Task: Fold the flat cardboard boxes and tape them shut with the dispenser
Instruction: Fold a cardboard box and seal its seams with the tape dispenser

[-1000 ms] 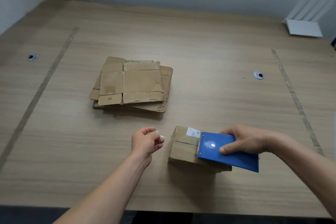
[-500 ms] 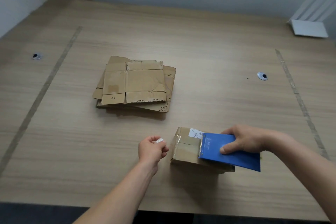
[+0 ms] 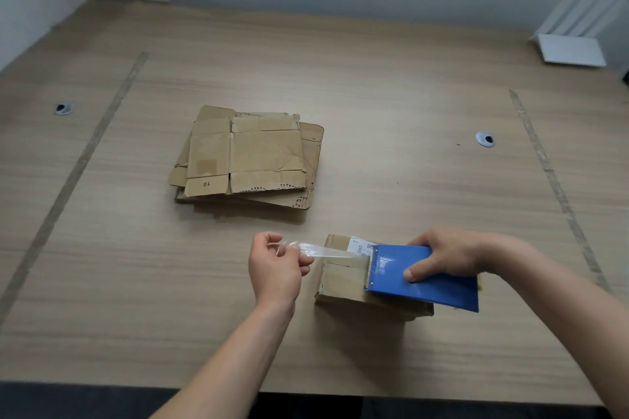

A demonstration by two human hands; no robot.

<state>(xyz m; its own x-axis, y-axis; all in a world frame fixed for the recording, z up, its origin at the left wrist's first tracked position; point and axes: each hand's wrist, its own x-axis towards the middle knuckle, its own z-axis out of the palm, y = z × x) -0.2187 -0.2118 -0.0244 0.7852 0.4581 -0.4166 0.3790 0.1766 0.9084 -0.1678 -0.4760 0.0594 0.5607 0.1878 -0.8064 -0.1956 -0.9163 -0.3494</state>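
Your right hand [image 3: 452, 257] grips the blue tape dispenser [image 3: 422, 279], thumb laid on its flat top and fingers curled round its far edge. The dispenser rests on the folded cardboard box [image 3: 343, 277], which stands on the table [image 3: 408, 85] directly under that hand, with a white label on its top just beside the dispenser's toothed edge.

Your left hand [image 3: 275, 267] is just left of the box, fingers curled, pinching the free end of a strip of clear tape [image 3: 323, 250]. The strip runs taut from the dispenser's toothed edge across the box top to your left fingertips. A second ago that hand was closed on only a small white end of tape, with a clear gap between it and the box; now a longer length shows, stretched between your two hands. The dispenser and the box lie where they were.

The stack of flat cardboard boxes [image 3: 245, 160] lies beyond your left hand, well apart from it, farther up the table; the top one bears the printed number 10. It has not shifted. A white rack [image 3: 571, 48] stands at the far corner of the table, beyond your right hand.
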